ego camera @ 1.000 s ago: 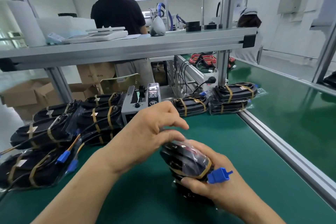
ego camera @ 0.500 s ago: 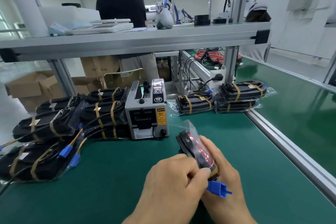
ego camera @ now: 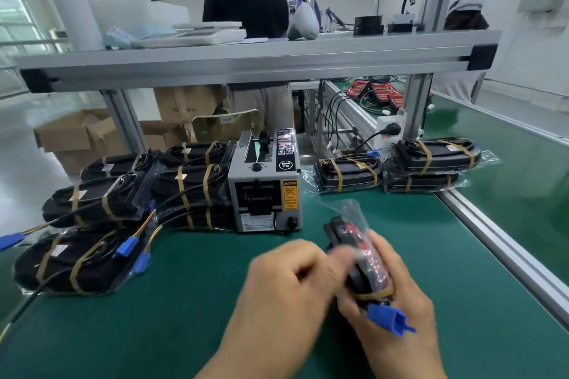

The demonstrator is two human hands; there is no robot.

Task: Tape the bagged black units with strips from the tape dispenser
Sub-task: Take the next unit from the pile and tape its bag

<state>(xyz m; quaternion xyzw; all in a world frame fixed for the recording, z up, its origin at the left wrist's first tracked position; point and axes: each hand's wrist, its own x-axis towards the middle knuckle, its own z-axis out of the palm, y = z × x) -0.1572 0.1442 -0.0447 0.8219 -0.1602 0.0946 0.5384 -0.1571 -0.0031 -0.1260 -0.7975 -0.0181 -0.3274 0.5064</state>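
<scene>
My right hand (ego camera: 411, 312) grips the bagged unit (ego camera: 368, 257), which is tilted on end above the mat (ego camera: 184, 301), near the dispenser (ego camera: 264, 191). Blue plug (ego camera: 388, 319) sticks out by my fingers. Left hand (ego camera: 286, 283) is curled against the bag but blurred, so I can't tell if it's pinching.

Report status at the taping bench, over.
Right hand grips bagged unit. Left hand, blurred, pinches it too. Tape dispenser behind, nothing blocking it.
</scene>
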